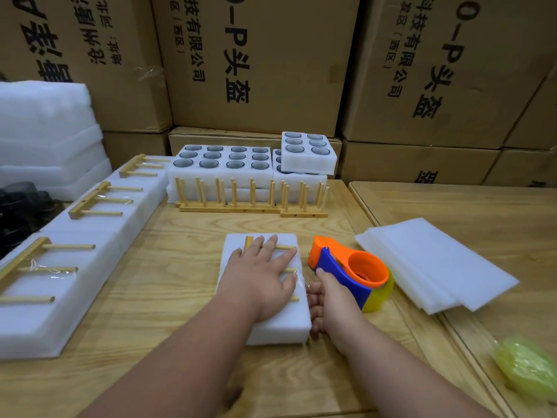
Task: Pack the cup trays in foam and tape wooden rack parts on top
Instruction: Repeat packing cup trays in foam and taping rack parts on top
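Observation:
A white foam pack [272, 325] lies on the wooden table in front of me, with a wooden rack part [249, 242] on top. My left hand [261, 277] presses flat on the rack part, fingers spread. My right hand [328, 300] grips the handle of an orange, blue and yellow tape dispenser [357, 274] at the pack's right edge. A strip of clear tape [302, 282] runs from the dispenser onto the pack. Foam cup trays [223, 161] holding glass cups stand at the back.
Foam packs [90, 236] topped with wooden rack parts line the left side. Wooden racks [253, 196] stand before the cup trays. Thin foam sheets [434, 263] lie to the right, a yellow-green tape roll [526, 368] at the far right, and cardboard boxes [262, 61] behind.

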Available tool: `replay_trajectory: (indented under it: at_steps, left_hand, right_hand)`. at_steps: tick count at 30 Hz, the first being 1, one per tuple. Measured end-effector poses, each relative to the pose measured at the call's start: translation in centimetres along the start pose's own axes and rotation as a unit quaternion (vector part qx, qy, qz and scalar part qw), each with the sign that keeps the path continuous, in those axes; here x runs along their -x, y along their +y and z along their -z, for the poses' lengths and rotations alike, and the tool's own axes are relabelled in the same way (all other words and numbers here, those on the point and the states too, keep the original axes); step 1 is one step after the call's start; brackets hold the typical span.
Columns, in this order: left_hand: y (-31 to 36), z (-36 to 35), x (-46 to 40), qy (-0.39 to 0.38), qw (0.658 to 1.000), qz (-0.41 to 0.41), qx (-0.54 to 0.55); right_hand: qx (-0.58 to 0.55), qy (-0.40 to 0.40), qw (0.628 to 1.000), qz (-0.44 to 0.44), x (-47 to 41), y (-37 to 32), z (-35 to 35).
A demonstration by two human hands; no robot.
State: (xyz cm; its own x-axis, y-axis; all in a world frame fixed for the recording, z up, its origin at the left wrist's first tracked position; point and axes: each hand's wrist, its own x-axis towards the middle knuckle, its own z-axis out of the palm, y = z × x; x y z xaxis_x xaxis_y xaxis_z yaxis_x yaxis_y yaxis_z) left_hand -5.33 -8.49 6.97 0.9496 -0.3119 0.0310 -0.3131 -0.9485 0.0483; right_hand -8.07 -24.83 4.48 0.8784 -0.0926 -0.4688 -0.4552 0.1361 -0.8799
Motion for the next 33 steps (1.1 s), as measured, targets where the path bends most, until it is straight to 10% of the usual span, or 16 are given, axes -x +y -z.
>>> replay_trajectory:
  at_steps: [18,24,28,33]
  left_hand:
    - [0.0,0.4,0.0,-0.014,1.0,-0.001,0.008]
    - [-0.3,1.4,-0.1,-0.038,0.995,-0.003,0.094]
    - [-2.3,2.7,0.8,0.067,0.879,0.045,0.471]
    - [-4.4,-0.4,4.6,0.09,0.809,0.218,0.538]
  right_hand:
    - [0.165,0.085,0.979,0.088,-0.7,-0.3,-1.5]
    - [0.338,0.136,0.899,0.245,-0.9,1.3,-0.6]
    - [0.422,0.193,0.835,0.296,-0.8,2.7,0.3]
    - [0.462,0.194,0.817,0.286,-1.3,2.7,0.1]
